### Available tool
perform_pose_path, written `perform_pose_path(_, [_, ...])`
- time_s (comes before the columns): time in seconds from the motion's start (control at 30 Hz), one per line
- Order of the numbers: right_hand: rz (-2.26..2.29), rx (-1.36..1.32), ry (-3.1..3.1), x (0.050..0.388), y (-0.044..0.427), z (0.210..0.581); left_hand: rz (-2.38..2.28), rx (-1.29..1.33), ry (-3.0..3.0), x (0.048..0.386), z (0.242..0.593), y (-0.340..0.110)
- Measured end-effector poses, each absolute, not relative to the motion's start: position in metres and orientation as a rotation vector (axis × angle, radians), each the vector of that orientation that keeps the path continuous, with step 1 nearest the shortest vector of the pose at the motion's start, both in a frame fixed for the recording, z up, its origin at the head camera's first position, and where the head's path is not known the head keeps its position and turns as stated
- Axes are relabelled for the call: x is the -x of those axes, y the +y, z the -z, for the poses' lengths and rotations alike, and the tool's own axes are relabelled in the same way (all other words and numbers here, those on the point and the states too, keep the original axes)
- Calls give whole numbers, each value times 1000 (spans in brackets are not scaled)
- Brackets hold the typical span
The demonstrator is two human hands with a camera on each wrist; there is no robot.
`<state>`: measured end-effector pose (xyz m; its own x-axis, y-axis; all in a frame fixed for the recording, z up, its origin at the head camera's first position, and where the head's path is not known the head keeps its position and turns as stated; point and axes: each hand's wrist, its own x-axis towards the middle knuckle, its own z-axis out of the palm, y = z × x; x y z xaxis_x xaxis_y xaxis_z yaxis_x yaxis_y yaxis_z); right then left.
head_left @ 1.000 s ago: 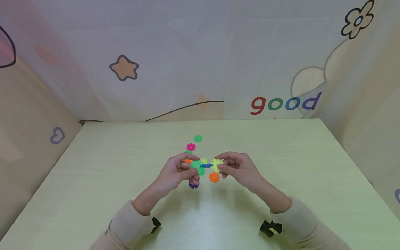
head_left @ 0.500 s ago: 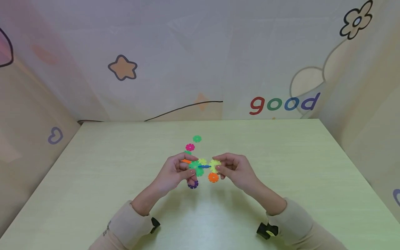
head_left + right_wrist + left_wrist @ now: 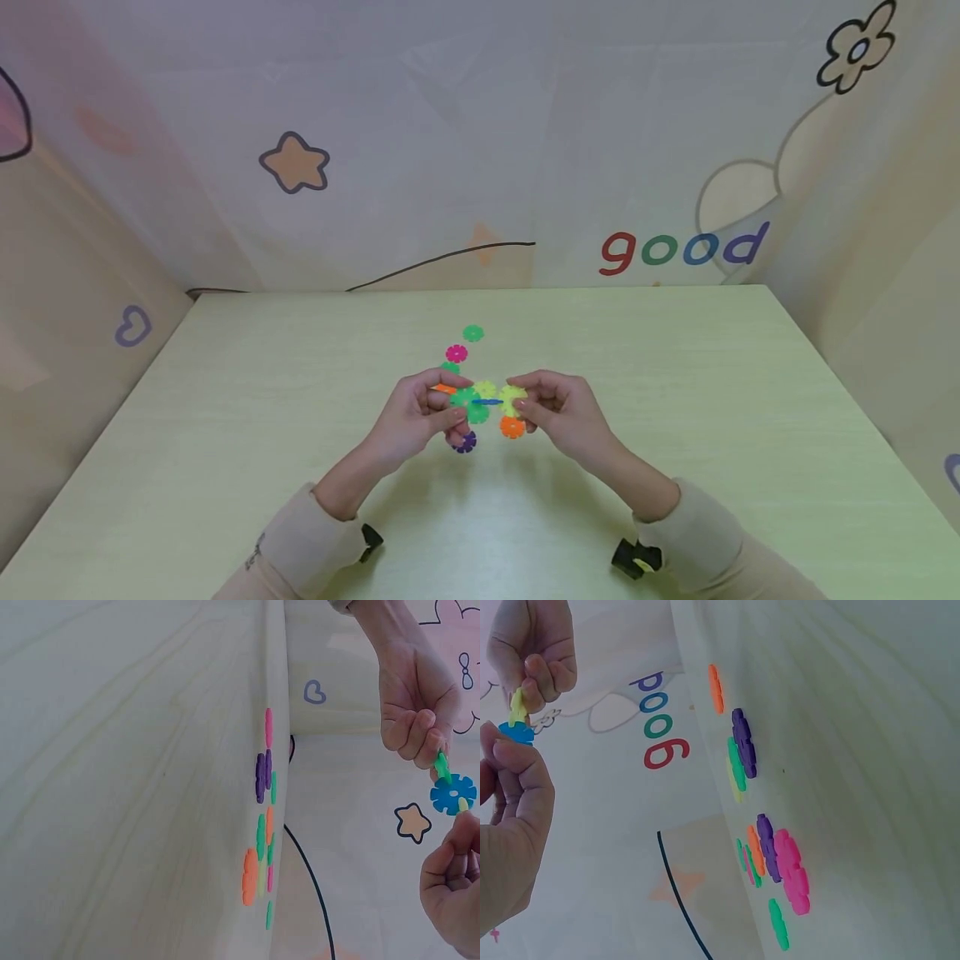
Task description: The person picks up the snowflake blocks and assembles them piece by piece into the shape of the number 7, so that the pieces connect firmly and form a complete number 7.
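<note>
Above the table, in the head view, my left hand [image 3: 412, 421] pinches a green notched plastic disc [image 3: 461, 398] between thumb and fingers. My right hand [image 3: 566, 412] pinches a yellow notched disc [image 3: 513, 401] in the same way. Between them sits a blue notched disc [image 3: 487, 402], seen edge-on. The right wrist view shows the blue disc [image 3: 453, 795] face-on, with the green disc [image 3: 442, 766] at its upper edge and the yellow disc [image 3: 463, 804] at its lower edge. How deep the notches are engaged cannot be told. Fingers partly cover the green and yellow discs.
Loose discs lie on the table behind and below the hands: a green one [image 3: 473, 333], a pink one [image 3: 456, 354], an orange one [image 3: 512, 427], a purple one [image 3: 466, 442] and several more. A printed cloth wall [image 3: 450, 125] stands behind the table [image 3: 637, 350].
Both hands have shifted slightly left with the joined discs. The blue disc has turned and now looks thinner, nearly edge-on in the head view. Both pinches are unchanged.
</note>
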<state>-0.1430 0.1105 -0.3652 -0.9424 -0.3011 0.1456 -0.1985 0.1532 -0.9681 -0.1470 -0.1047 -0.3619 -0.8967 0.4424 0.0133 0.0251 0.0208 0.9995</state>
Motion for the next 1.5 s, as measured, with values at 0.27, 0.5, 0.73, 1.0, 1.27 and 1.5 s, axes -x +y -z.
perform_pose_path(0.27, [1903, 462, 2409, 144, 105, 367, -1957, -461, 2020, 145, 363, -103])
perform_pose_path(0.5, [1901, 530, 2370, 145, 108, 368, -1944, -446, 2003, 146, 364, -104])
perform_pose_path(0.73, [1858, 610, 2367, 146, 112, 367, -1921, -480, 2006, 149, 365, -104])
perform_pose_path(1.0, [1787, 709, 2411, 145, 114, 370, -1853, -552, 2021, 149, 367, -102])
perform_pose_path(1.27, [1716, 886, 2491, 143, 113, 371, -1765, -542, 2056, 149, 367, -97])
perform_pose_path(1.5, [1725, 934, 2490, 142, 112, 374, -1740, -527, 2066, 149, 368, -95])
